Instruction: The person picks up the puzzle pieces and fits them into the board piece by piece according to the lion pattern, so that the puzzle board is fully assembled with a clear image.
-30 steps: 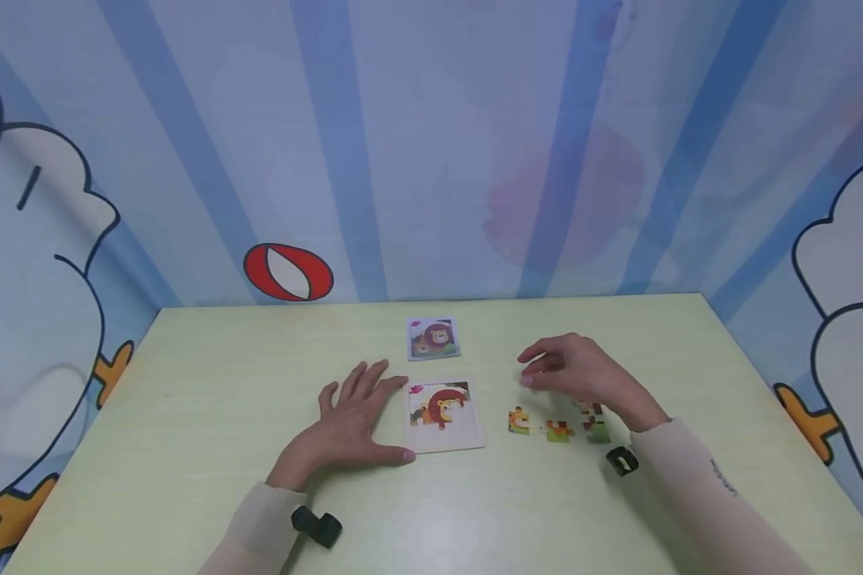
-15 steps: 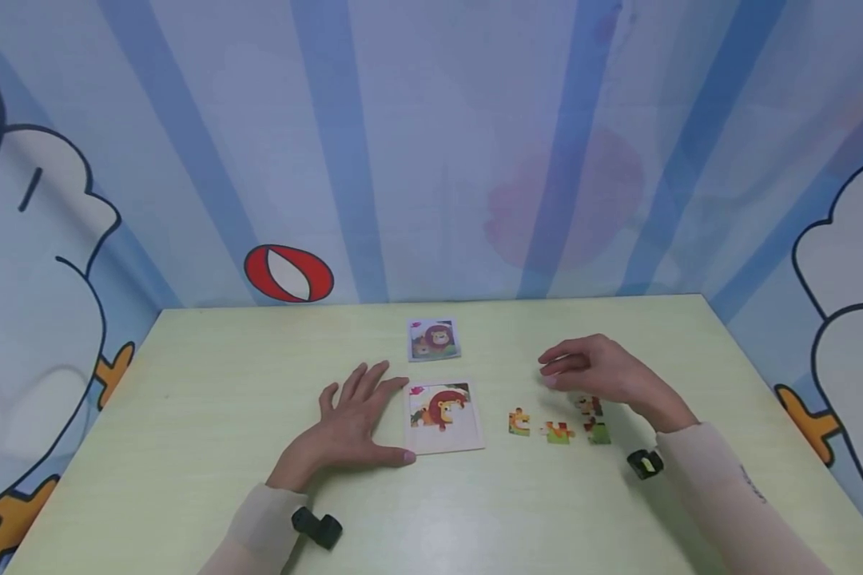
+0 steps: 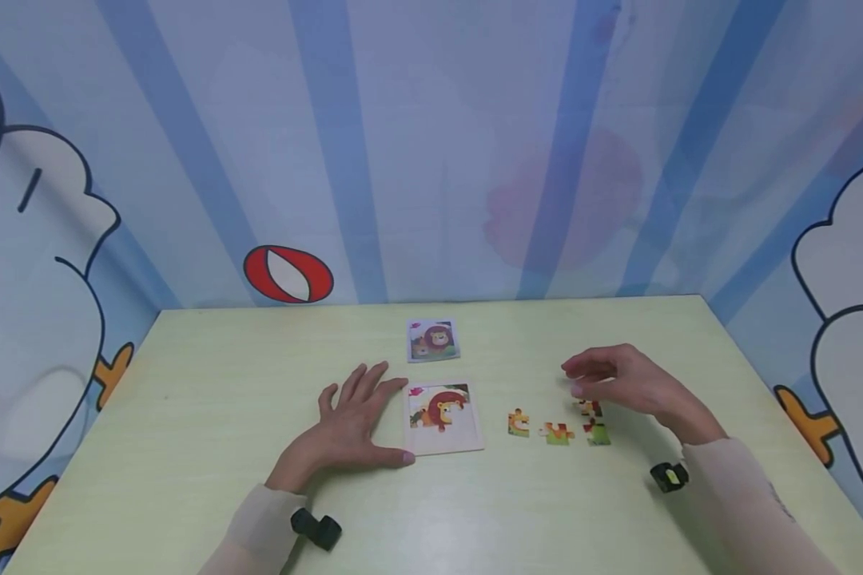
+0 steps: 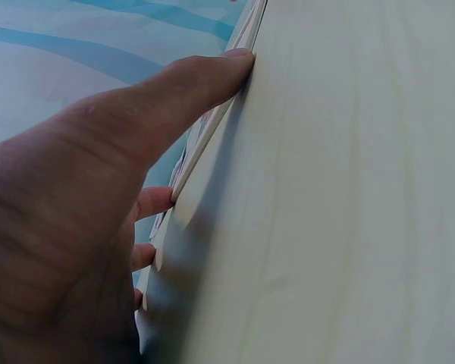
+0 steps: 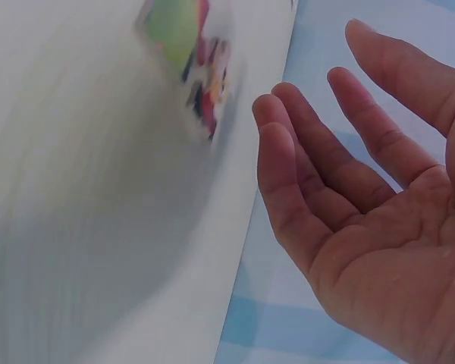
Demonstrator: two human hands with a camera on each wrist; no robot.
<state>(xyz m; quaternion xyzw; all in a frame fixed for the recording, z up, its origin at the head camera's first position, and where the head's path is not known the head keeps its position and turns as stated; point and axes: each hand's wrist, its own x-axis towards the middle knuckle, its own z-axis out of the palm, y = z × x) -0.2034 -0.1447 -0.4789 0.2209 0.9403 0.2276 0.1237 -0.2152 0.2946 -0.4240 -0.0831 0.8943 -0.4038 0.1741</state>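
Observation:
My left hand (image 3: pixel 348 435) lies spread on the table, its thumb and index fingertips touching the left edge of a puzzle board (image 3: pixel 456 439). Part of a lion picture fills the board's upper area; the lower part is bare white. In the left wrist view the thumb (image 4: pixel 189 83) rests against the board's edge. My right hand (image 3: pixel 636 383) hovers above the loose pieces, fingers loosely bent and holding nothing. Below it lie a red-and-orange puzzle piece (image 3: pixel 588 408) and a green puzzle piece (image 3: pixel 598 434), blurred in the right wrist view.
Two more puzzle pieces lie right of the board: an orange-and-green piece (image 3: pixel 518 423) and a red-and-green piece (image 3: pixel 558 434). Behind the board is a lion picture card (image 3: pixel 434 340). A patterned curtain (image 3: pixel 431 160) hangs at the table's far edge.
My right hand has moved to the right and slightly nearer, toward the pieces at the far right. The left hand and the board have stayed in place.

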